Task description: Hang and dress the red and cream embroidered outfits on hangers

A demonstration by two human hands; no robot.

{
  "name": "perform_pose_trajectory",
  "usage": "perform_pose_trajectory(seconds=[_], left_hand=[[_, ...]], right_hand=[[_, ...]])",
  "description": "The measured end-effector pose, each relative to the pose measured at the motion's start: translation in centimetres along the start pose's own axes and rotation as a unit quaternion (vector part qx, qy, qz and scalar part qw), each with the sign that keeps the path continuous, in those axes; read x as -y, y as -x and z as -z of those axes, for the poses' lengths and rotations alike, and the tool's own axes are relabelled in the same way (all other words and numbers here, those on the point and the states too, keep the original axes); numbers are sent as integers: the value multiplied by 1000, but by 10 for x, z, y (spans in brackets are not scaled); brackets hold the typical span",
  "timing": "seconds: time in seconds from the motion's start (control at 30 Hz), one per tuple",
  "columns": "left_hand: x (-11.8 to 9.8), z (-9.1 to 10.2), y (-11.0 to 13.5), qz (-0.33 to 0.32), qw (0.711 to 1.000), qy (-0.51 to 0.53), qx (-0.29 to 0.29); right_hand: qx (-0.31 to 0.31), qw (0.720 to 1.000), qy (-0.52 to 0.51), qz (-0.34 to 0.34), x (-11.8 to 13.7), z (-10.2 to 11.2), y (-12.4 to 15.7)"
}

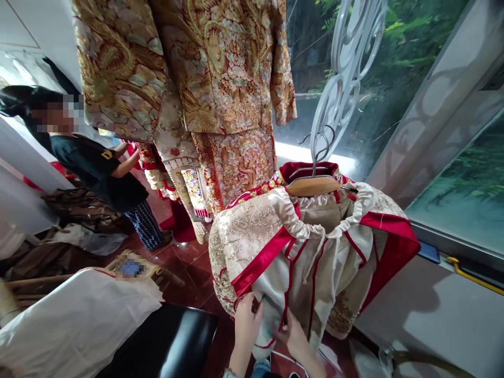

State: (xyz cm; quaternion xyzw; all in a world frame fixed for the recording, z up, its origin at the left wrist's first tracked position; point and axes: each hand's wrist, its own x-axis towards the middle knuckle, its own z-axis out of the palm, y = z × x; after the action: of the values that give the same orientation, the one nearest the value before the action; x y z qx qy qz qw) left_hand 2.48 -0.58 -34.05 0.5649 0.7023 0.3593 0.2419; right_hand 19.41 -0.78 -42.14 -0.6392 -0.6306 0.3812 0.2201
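Observation:
A cream and red embroidered garment (315, 247) hangs inside out on a wooden hanger (313, 185) with a metal hook. My left hand (247, 319) grips the lower edge of its cream lining, fingers closed on the cloth. My right hand (296, 336) pinches the same lining just to the right, near a red trim strip. Behind it hang gold and red embroidered robes (205, 79).
A person in a dark shirt (98, 168) stands at the left by piled clothes. A white cloth bundle (74, 320) and a black seat (165, 341) lie at the lower left. A glass window (394, 79) and a white ledge (429, 310) are at the right.

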Motion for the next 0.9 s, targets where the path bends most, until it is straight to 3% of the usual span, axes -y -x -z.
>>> perform_pose_trajectory(seconds=[0.07, 0.1, 0.2, 0.27, 0.47, 0.63, 0.73, 0.8, 0.9], left_hand=[[1, 7, 2, -36, 999, 21, 17], [1, 12, 3, -42, 999, 23, -5], [-1, 29, 1, -25, 982, 16, -188], [-3, 38, -5, -23, 965, 6, -260], [8, 73, -27, 0, 977, 27, -213], [32, 88, -40, -77, 957, 18, -279], [44, 92, -46, -56, 977, 60, -199], [54, 99, -41, -23, 983, 72, -167], [71, 109, -15, 27, 973, 41, -224]], right_hand=[[-7, 998, 58, -21, 8, 3, -4], [-13, 996, 81, -32, 6, 6, -4], [-24, 992, 109, -53, -15, 15, 1], [-17, 991, 123, -48, -28, 15, 4], [7, 990, 139, -32, -18, 1, -15], [36, 986, 159, -23, -1, 6, -27], [32, 989, 142, 8, 12, 23, -30], [24, 992, 110, 56, 22, 32, -32], [3, 991, 112, 78, 30, 33, -35]])
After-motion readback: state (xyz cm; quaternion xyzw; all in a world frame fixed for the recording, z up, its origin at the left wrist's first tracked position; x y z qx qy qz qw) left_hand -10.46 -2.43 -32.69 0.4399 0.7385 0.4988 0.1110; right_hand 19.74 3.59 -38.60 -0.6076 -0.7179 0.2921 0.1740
